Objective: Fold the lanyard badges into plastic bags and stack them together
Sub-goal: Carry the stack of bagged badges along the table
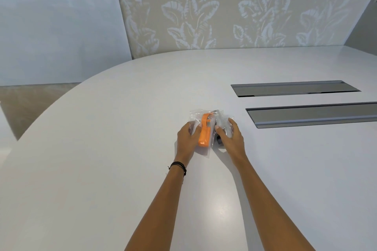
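Observation:
A folded orange lanyard [205,133] lies inside a clear plastic bag [201,116] in the middle of the white table [102,149]. My left hand [186,137] grips the bag's left side, thumb on top near the orange strap. Right beside it sits a second clear bag [223,121] with a dark lanyard inside, mostly covered by my right hand [230,138], whose fingers curl over it. A dark end of that lanyard [218,140] shows under my right thumb. The two bags touch or overlap at the centre.
Two long grey cable-slot covers are set into the table to the right, the far cover [295,87] and the near cover [312,114]. The table's curved edge runs along the left. A leaf-patterned wall panel [224,6] stands behind.

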Tool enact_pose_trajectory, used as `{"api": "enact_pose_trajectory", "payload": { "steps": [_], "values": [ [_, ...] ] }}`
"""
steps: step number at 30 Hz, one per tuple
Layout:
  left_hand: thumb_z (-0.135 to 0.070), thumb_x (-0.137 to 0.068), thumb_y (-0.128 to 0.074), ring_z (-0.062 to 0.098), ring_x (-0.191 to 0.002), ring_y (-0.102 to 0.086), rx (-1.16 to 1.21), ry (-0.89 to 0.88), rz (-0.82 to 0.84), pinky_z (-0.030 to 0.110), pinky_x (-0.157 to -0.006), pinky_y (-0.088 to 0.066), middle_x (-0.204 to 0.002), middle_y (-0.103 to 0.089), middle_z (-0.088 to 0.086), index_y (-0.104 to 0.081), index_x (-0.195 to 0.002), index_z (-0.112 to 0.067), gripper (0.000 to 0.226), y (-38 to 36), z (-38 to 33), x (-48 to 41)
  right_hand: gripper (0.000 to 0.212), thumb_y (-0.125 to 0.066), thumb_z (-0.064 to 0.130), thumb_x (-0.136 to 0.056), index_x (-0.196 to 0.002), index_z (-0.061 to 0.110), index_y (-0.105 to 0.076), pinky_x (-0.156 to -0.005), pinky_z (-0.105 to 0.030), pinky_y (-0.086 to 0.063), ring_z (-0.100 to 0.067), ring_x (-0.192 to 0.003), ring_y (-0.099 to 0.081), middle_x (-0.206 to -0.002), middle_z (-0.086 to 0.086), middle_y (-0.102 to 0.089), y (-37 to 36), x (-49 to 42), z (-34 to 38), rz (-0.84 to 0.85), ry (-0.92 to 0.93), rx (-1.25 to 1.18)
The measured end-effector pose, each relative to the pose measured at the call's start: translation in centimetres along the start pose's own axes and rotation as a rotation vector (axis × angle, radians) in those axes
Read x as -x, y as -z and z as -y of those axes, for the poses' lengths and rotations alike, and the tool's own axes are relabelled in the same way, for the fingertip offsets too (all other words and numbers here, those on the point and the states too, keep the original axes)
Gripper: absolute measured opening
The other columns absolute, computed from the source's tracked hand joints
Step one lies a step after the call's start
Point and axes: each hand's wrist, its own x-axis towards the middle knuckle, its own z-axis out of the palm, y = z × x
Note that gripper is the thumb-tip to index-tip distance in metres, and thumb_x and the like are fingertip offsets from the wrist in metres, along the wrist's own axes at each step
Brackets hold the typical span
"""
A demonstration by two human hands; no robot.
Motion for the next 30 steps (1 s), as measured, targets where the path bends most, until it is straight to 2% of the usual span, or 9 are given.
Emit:
{"api": "enact_pose_trajectory", "payload": {
  "steps": [4,6,8,10,15,18,21,25,30],
  "values": [
    [-0.028,-0.093,-0.058,0.019,-0.068,-0.036,0.047,0.0,0.025,0.032,-0.064,-0.033,-0.072,-0.039,0.009,-0.044,-0.075,0.006,0.041,-0.2,0.1,1.1,0.053,-0.067,0.033,-0.083,-0.13,0.027,-0.044,-0.086,-0.023,-0.037,-0.008,-0.106,-0.049,-0.12,0.011,-0.051,0.2,1.3,0.1,0.006,0.034,-0.068],
    [-0.03,-0.092,-0.059,0.022,-0.072,-0.046,0.054,0.007,0.025,0.034,-0.067,-0.04,-0.077,-0.049,0.011,-0.052,-0.084,0.006,0.037,-0.3,0.2,1.6,0.05,-0.069,0.028,-0.082,-0.126,0.029,-0.046,-0.078,-0.014,-0.04,0.003,-0.097,-0.052,-0.113,0.017,-0.053,0.5,2.2,0.2,0.013,0.038,-0.111],
    [-0.032,-0.091,-0.061,0.025,-0.088,-0.06,0.067,0.027,0.011,0.038,-0.082,-0.051,-0.094,-0.063,0.01,-0.058,-0.098,-0.004,0.028,-0.4,0.2,2.2,0.047,-0.069,0.019,-0.081,-0.122,0.03,-0.048,-0.064,-0.003,-0.042,0.017,-0.089,-0.052,-0.108,0.023,-0.053,0.8,3.1,0.3,0.015,0.049,-0.176],
    [-0.033,-0.09,-0.062,0.023,-0.107,-0.059,0.07,0.029,0.004,0.043,-0.094,-0.05,-0.113,-0.061,0.006,-0.056,-0.111,-0.014,0.029,-0.4,0.4,2.6,0.046,-0.067,0.009,-0.081,-0.119,0.029,-0.049,-0.06,0.0,-0.042,0.024,-0.085,-0.05,-0.108,0.024,-0.052,0.9,3.5,0.3,0.011,0.06,-0.226],
    [-0.037,-0.087,-0.064,0.013,-0.122,-0.049,0.097,-0.024,-0.034,0.021,-0.095,-0.048,-0.131,-0.046,-0.002,-0.047,-0.124,-0.02,0.043,-0.4,0.0,4.9,0.055,-0.064,-0.001,-0.08,-0.118,0.036,-0.047,-0.067,-0.011,-0.049,0.009,-0.091,-0.057,-0.112,0.02,-0.054,1.6,5.4,0.3,0.038,0.085,-0.32],
    [-0.046,-0.083,-0.063,0.022,-0.114,-0.057,0.114,-0.029,-0.001,0.044,-0.096,-0.051,-0.126,-0.055,0.002,-0.051,-0.115,-0.027,0.038,0.0,-0.1,6.2,0.073,-0.062,-0.003,-0.081,-0.133,0.04,-0.033,-0.074,-0.026,-0.053,-0.002,-0.099,-0.059,-0.117,0.01,-0.052,2.0,6.3,0.1,0.093,0.067,-0.371],
    [-0.048,-0.081,-0.065,0.023,-0.11,-0.061,0.175,-0.013,0.039,0.054,-0.096,-0.048,-0.12,-0.061,-0.001,-0.05,-0.113,-0.032,0.038,0.4,-0.1,7.6,0.078,-0.061,-0.002,-0.083,-0.139,0.039,-0.025,-0.068,-0.016,-0.051,-0.001,-0.103,-0.055,-0.121,0.01,-0.048,2.3,7.2,-0.1,0.13,0.046,-0.377],
    [-0.046,-0.079,-0.068,0.015,-0.115,-0.059,0.222,-0.003,0.018,0.045,-0.096,-0.051,-0.131,-0.055,-0.005,-0.045,-0.117,-0.045,0.044,0.6,-0.7,9.5,0.059,-0.058,0.002,-0.085,-0.131,0.035,-0.038,-0.061,-0.006,-0.047,0.016,-0.09,-0.056,-0.118,0.019,-0.048,2.7,8.6,-0.1,0.162,0.026,-0.387],
    [-0.045,-0.082,-0.065,0.015,-0.114,-0.061,0.184,0.007,-0.003,0.045,-0.097,-0.05,-0.137,-0.052,-0.003,-0.034,-0.137,-0.037,0.064,0.9,-0.9,11.6,0.036,-0.062,0.025,-0.088,-0.118,0.04,-0.046,-0.064,-0.01,-0.049,0.01,-0.091,-0.06,-0.112,0.018,-0.057,3.2,10.3,0.1,0.228,0.039,-0.399]
  ]
}}
